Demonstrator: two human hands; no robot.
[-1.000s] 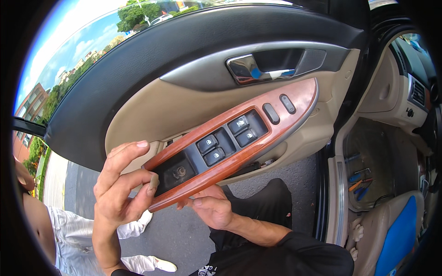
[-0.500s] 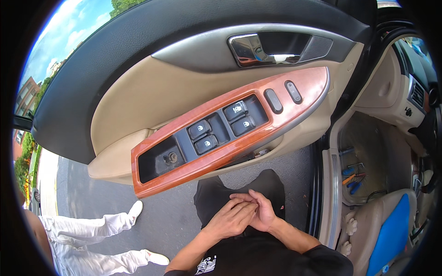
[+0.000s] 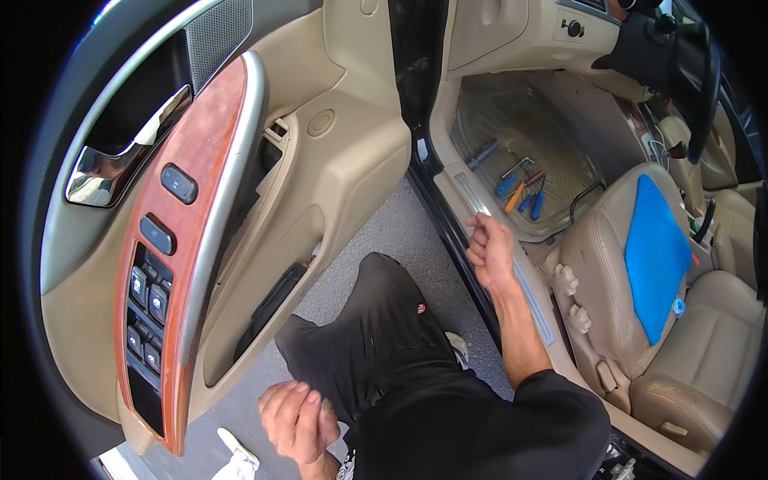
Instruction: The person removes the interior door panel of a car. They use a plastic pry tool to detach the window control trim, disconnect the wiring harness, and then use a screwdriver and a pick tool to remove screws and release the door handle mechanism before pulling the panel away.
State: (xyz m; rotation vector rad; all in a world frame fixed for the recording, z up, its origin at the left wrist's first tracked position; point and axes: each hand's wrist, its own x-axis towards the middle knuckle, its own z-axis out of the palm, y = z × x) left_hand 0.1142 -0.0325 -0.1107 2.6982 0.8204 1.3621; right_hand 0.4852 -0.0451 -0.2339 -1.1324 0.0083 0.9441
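My left hand [image 3: 298, 416] is at the lower middle, fingers curled in front of my dark clothing; whatever it holds, if anything, is hidden. To its left, the wood-look switch panel [image 3: 192, 136] sits askew on the open car door [image 3: 360, 168], a gap showing along its edge. My right hand [image 3: 490, 248], also loosely closed, hovers by the metal door sill [image 3: 534, 312]; its contents cannot be made out. Beyond it, several screwdrivers [image 3: 528, 196] with blue and orange handles and other tools lie on the footwell mat [image 3: 572, 168].
A beige seat [image 3: 692, 368] with a blue pad [image 3: 652, 256] is at the right, below the steering wheel [image 3: 696, 88]. The door pocket [image 3: 272, 312] holds a dark object. Another person's white shoe [image 3: 238, 448] stands on the pavement at lower left.
The view has swung right toward the footwell. My hands left the panel, met at my lap half a second ago, and are now apart, the right one raised to the sill.
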